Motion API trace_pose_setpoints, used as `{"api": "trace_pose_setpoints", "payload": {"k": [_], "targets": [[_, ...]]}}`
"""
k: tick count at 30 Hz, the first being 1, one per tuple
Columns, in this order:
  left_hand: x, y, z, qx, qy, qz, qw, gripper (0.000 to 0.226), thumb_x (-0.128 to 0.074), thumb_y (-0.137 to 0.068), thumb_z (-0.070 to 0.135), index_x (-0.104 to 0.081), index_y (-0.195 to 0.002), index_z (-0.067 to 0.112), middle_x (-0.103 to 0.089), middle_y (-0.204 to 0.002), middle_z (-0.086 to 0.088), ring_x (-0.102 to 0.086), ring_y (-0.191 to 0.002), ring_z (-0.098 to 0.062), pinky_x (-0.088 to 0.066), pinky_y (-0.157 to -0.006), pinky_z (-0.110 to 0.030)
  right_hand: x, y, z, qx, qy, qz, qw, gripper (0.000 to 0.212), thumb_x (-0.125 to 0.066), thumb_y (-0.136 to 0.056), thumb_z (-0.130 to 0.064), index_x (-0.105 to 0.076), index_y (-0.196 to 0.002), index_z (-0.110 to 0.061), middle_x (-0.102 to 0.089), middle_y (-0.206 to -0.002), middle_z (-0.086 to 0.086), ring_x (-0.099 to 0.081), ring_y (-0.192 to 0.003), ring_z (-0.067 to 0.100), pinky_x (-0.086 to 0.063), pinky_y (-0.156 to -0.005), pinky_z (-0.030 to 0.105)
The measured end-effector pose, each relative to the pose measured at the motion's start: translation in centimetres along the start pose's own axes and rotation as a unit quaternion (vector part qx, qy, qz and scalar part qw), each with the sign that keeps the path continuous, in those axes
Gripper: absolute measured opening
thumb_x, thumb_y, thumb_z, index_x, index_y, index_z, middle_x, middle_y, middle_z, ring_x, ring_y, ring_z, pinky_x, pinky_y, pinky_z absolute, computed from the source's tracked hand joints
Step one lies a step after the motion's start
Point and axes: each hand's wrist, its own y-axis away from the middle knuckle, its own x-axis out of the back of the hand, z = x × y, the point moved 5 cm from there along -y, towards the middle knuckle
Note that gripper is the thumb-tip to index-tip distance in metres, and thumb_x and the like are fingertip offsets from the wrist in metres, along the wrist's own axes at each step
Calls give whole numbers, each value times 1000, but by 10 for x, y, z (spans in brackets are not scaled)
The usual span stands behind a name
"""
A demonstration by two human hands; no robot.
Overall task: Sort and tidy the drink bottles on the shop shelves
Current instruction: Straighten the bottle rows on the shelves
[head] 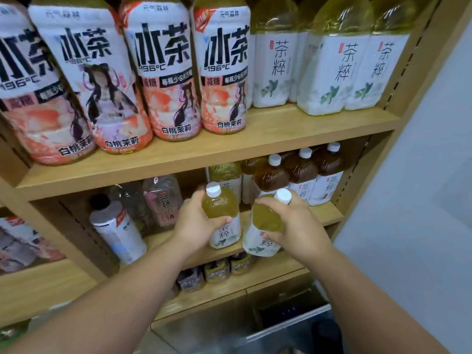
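Bottles in hand: 2 white-capped green tea bottles, side by side at the near edge of the middle shelf [329, 213].
Left grip: the left hand [194, 221] has its fingers wrapped round the upright bottle [222, 210], with the thumb across the front just above the label.
Right grip: the right hand [298, 226] has its fingers clenched round the tilted bottle [265, 218]. Its cap leans right and its base hangs out past the shelf's near edge.
Held labels: 茶粹 on the upright bottle; only 粹 shows on the tilted bottle.
Edges: a side panel [365, 180] closes the shelves at right. 3 brown tea bottles [301, 172] stand at far right, just behind the right hand.
Open room: bare board shows between the left hand and the black-capped white bottle [115, 226] at left. A bare strip runs along the near edge of the upper shelf [178, 159].
Middle shelf, far: a clear bottle [163, 200] with a pink label reading 芒顿小镇.
Upper shelf, left: 4 peach tea bottles [163, 72] marked 元气森林, 冰茶 -196°C, 减糖, 白桃茉莉.
Upper shelf, right: large green tea bottles [337, 72] marked 茶粹.
Below: small bottles [217, 270] on the lower shelf [268, 274], labels too blurred to read.
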Motion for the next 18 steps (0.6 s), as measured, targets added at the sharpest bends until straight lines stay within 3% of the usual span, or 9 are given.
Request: {"api": "trace_pose_setpoints", "payload": {"k": [2, 3, 6, 9, 13, 18], "targets": [[-11, -13, 1, 7, 8, -7, 1000, 50, -96, -65, 26, -64, -104, 28, -74, -102, 6, -71, -95, -14, -59, -89, -40, -3, -8, 4, 0, 7, -10, 1000, 76, -86, -78, -37, -46, -141, -51, -42, -140, -2, -44, -129, 22, -49, -102, 39], [-15, -20, 1, 6, 7, -13, 1000, 49, -95, -65, 27, -65, -104, 29, -76, -99, 8, -72, -93, -13, -59, -88, -41, -5, -12, 6, -2, 9, -18, 1000, 76, -86, -79, -37, -46, -141, -51, -42, -141, -2, -44, -130, 22, -48, -103, 38], [-24, -32, 6, 2, -10, -44, 999, 58, -91, -72, 31, -59, -120, 33, -75, -107, 6, -70, -101, -16, -57, -92, -39, -11, -17, 12, -7, 13, -34, 999, 75, -84, -81, -39, -43, -143, -52, -40, -144, -2, -40, -133, 21, -47, -105, 38], [-28, -43, 15, -18, -32, -51, 998, 82, -88, -74, 37, -42, -141, 40, -63, -129, 4, -64, -113, -22, -53, -95, -35, -13, -21, 15, 1, 11, -30, 999, 75, -83, -81, -40, -43, -143, -51, -41, -143, -2, -41, -133, 21, -48, -104, 37], [-33, -56, 24, -30, -43, -24, 998, 91, -90, -71, 39, -40, -147, 40, -40, -149, 0, -47, -133, -25, -44, -107, -37, -13, -27, 18, 18, 14, -38, 999, 75, -83, -82, -38, -41, -142, -51, -40, -142, -3, -41, -131, 19, -47, -105, 38], [-35, -63, 26, -19, -41, 2, 999, 106, -95, -63, 35, -35, -151, 31, -34, -153, -6, -38, -142, -28, -37, -116, -42, -12, -25, 32, 8, -24, -44, 999, 74, -83, -82, -36, -39, -138, -55, -40, -137, -4, -44, -127, 18, -50, -100, 38]]}}
